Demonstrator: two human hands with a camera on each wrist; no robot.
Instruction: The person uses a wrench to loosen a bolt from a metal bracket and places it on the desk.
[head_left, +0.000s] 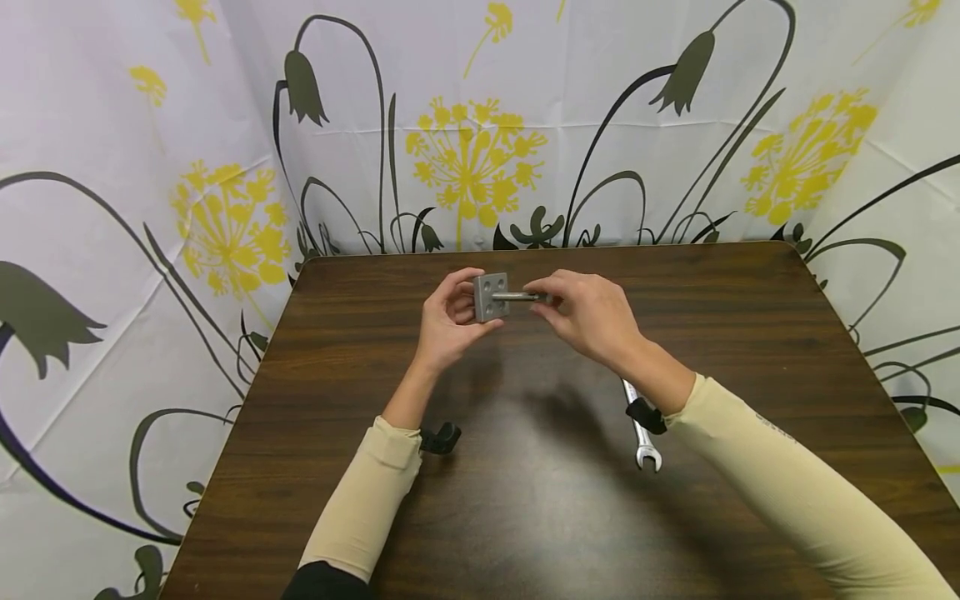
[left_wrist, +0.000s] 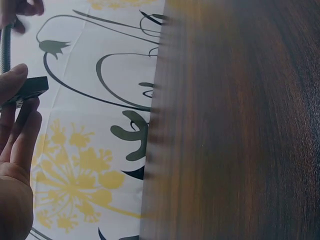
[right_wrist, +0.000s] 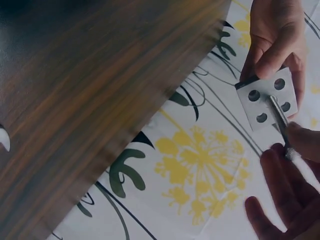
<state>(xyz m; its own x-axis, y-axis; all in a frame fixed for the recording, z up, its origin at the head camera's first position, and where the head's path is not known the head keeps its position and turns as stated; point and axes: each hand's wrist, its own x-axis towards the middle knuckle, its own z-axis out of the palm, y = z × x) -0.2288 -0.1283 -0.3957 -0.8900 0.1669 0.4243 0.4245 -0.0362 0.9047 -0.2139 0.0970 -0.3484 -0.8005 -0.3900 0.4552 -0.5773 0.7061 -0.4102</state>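
Observation:
My left hand [head_left: 444, 329] holds a small square grey metal plate [head_left: 483, 298] by its edges, thumb on one side and fingers on the other. In the right wrist view the plate [right_wrist: 256, 111] shows several round holes around its middle. A threaded bolt [head_left: 516, 296] stands out from the centre of the plate, pointing to the right. My right hand [head_left: 596, 315] pinches the far end of this bolt between thumb and fingers. Both hands are raised above the table's far half. The left wrist view shows the plate [left_wrist: 37, 87] edge-on, with the bolt's threads [left_wrist: 5, 52] beside my thumb.
A silver open-ended wrench [head_left: 643, 446] lies on the dark wooden table [head_left: 525, 525], partly hidden under my right forearm. Behind the table's far edge hangs a white curtain [head_left: 600, 50] with grey and yellow flowers. Black wrist mounts [head_left: 441, 438] stick out near both cuffs.

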